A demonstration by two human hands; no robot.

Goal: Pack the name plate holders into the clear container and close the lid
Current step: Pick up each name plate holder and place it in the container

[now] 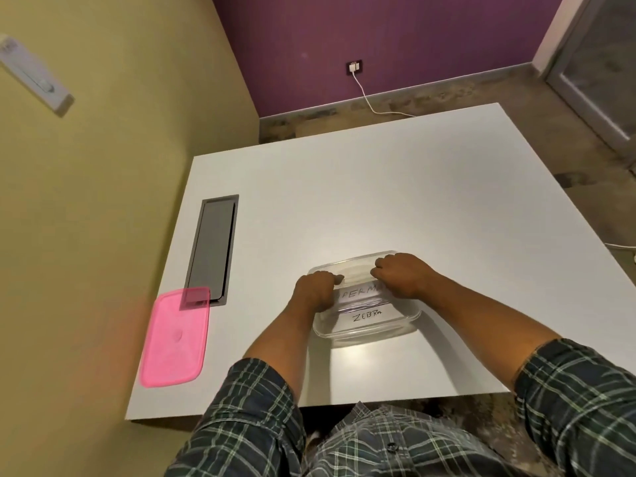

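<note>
White table [378, 187] is carrying the clear container [370, 330], where both hands are pinching one name plate holder [358, 293] by its ends. Left hand [315, 287] and right hand [404, 273] are gripping it. Pink lid [175, 339] is lying well apart, nearer the left hand.

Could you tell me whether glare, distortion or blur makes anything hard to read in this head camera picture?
Head view: wide-angle bending curves the white table edges; soft glare sits on it just before the clear container; the pink lid looks slightly smeared at the frame side; "ZEBRA" stays legible, while both hands cover part of the other label.

glossy clear plastic container [406, 327], translucent pink plastic lid [173, 342], smooth matt white table [378, 201]
</note>
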